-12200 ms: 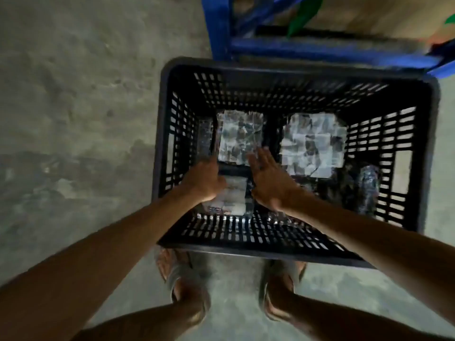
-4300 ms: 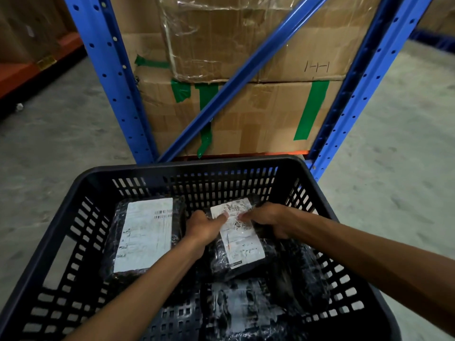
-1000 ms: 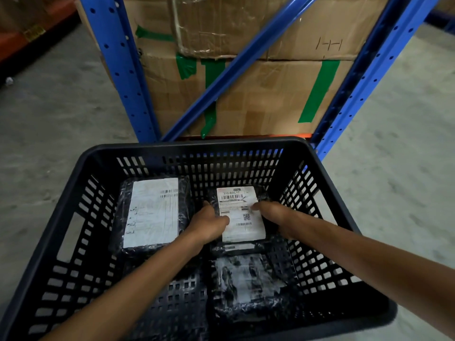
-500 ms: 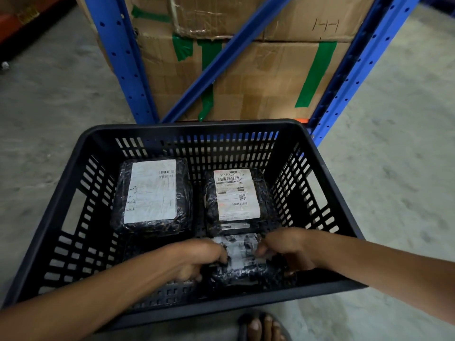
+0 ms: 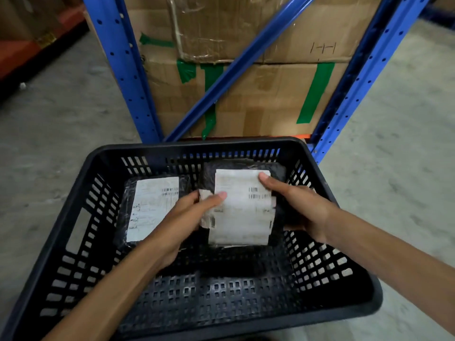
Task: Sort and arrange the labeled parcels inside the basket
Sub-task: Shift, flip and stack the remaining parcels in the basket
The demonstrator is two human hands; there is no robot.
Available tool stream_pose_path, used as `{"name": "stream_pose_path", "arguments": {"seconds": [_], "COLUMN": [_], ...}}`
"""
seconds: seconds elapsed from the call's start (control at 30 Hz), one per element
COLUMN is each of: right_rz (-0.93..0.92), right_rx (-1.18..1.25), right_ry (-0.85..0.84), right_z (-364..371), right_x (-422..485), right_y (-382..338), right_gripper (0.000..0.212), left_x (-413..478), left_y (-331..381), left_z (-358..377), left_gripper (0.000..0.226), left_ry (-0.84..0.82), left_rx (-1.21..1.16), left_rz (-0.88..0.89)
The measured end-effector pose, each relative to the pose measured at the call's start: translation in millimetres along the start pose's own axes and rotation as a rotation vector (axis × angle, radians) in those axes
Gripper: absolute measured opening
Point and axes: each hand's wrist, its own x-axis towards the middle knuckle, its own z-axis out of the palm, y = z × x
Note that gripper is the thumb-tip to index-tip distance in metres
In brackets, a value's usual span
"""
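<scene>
**Black parcel held label-up over the crate**

Black slotted plastic fills the near part of the view: the bare floor of the basket (image 5: 221, 299), nearest the person at 6 o'clock, carries nothing that can be made out. Just beyond it, both forearms reach in. The left hand (image 5: 189, 217) grips the left edge of the held parcel (image 5: 242, 207), thumb laid across its white label and the other fingers curled underneath. The right hand (image 5: 295, 205) clamps the right edge the same way, thumb on top near the barcode. The parcel looks to be held above the basket floor, toward 1 o'clock of the basket's middle, its label facing up; what lies beneath it is hidden. At 10 o'clock, a second parcel (image 5: 152, 205) rests flat against the far-left part of the floor, label up, just beside the left hand.

Farther off stand the blue rack uprights (image 5: 123, 70) and taped cardboard cartons (image 5: 270, 99) on concrete.

The step in hand appears to be placing this parcel into the far-right slot. Next it should be lowered flat, label upward, squared beside its neighbour, then both grips loosened.
</scene>
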Motion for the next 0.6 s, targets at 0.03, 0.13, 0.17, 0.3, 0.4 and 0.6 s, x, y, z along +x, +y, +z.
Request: {"name": "stream_pose_path", "arguments": {"seconds": [0.03,0.13,0.17,0.3,0.4,0.6], "right_rz": [0.017,0.052,0.043,0.006,-0.042,-0.066], "right_rx": [0.036,0.084,0.061,-0.106,-0.131,-0.173], "right_ry": [0.036,0.096,0.104,0.119,0.118,0.151], "right_z": [5.7,13.9,14.9,23.2,26.2,24.9], "right_x": [8.9,32.0,41.8,69.4,79.9,82.7], "right_y": [-5.7,-18.2,-17.1,2.6,15.0,27.5], "right_gripper": [0.061,0.058,0.060,0.056,0.044,0.037], "left_x": [7.5,33.0,41.8,71.5,76.8,69.8], "left_y": [-0.1,-1.1,-1.8,-15.8,-23.0,-27.3], "left_z": [3.9,12.2,13.9,18.9,23.5,22.2], "left_gripper": [0.038,0.022,0.027,0.044,0.042,0.038], "left_ry": [0.059,0.238,0.267,0.201,0.207,0.186], "left_rx": [0.038,0.116,0.155,0.408,0.574,0.631], "left_rz": [-0.003,0.012,0.005,-0.079,-0.060,0.036]}}
